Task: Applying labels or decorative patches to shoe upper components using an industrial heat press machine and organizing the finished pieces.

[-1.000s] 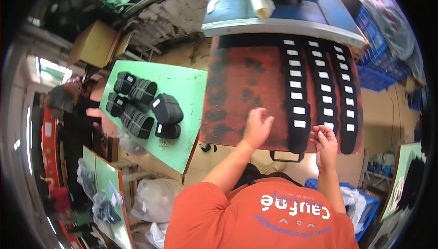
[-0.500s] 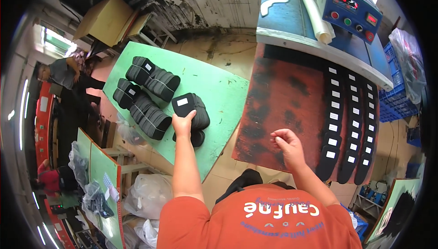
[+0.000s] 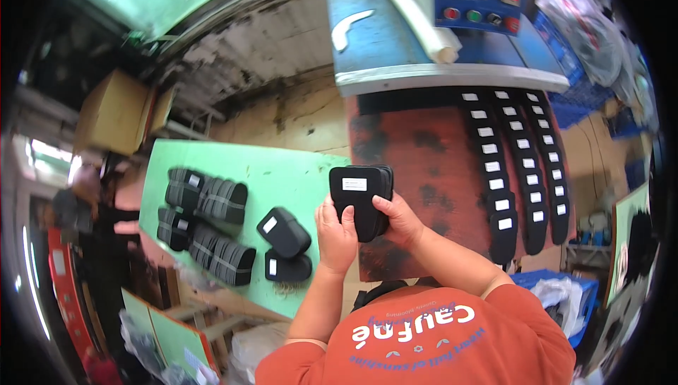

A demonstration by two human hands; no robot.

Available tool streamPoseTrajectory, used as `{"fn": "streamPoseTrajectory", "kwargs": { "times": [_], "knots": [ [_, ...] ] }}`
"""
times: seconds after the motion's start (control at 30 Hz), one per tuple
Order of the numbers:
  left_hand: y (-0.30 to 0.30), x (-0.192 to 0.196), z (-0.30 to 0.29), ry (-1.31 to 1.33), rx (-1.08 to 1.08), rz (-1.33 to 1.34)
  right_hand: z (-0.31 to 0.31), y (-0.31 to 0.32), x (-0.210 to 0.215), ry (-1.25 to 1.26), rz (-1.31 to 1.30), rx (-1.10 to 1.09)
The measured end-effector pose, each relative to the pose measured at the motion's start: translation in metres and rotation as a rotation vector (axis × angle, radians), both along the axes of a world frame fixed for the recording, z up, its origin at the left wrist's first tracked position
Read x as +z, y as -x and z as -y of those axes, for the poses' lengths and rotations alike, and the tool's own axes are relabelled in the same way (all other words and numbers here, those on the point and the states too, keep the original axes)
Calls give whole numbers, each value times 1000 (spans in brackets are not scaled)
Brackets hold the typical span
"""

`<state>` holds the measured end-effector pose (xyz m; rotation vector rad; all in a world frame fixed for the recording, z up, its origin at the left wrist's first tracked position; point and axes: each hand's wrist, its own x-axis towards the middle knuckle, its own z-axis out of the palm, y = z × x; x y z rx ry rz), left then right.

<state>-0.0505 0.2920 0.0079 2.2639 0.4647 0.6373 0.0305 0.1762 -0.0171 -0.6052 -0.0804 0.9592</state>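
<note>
Between my two hands is a small stack of black fabric pads point(image 3: 361, 205), tapered toward me, with a white label on the top one. My left hand point(image 3: 335, 233) grips the stack's left side, its thumb on the top piece. On the other side my right hand point(image 3: 399, 219) holds the edge, thumb on top. Two shorter piles of black pads point(image 3: 284, 233) lie on the green table point(image 3: 304, 163) left of my hands. Farther left, two long rows of the same pads point(image 3: 212, 198) lie bunched. Labelled pads point(image 3: 522, 173) overlap in three columns on the reddish board point(image 3: 424, 166).
Behind the board stands a blue press machine point(image 3: 395, 39) with a control box point(image 3: 477, 0) and a white roll point(image 3: 413, 14) on top. A cardboard box point(image 3: 116, 113) is at the far left. Blue crates point(image 3: 565, 103) stand at the right. Another person is at the left edge.
My left hand has lifted a stack of pads off the green table and brought it right. My right hand has moved left and now grips it too. The view has turned.
</note>
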Motion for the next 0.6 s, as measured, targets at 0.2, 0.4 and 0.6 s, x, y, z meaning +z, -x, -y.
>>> {"fn": "streamPoseTrajectory", "kwargs": {
  "times": [0.2,0.4,0.6],
  "knots": [
    [-64,-7,48,-206,-252,169,77,-25,-19,-29,-99,-270],
    [-166,-44,54,878,-199,-1,157,-37,-14,-69,-144,-574],
    [-273,-76,58,885,-176,-182,194,-40,-6,-32,-168,-670]
  ]
}}
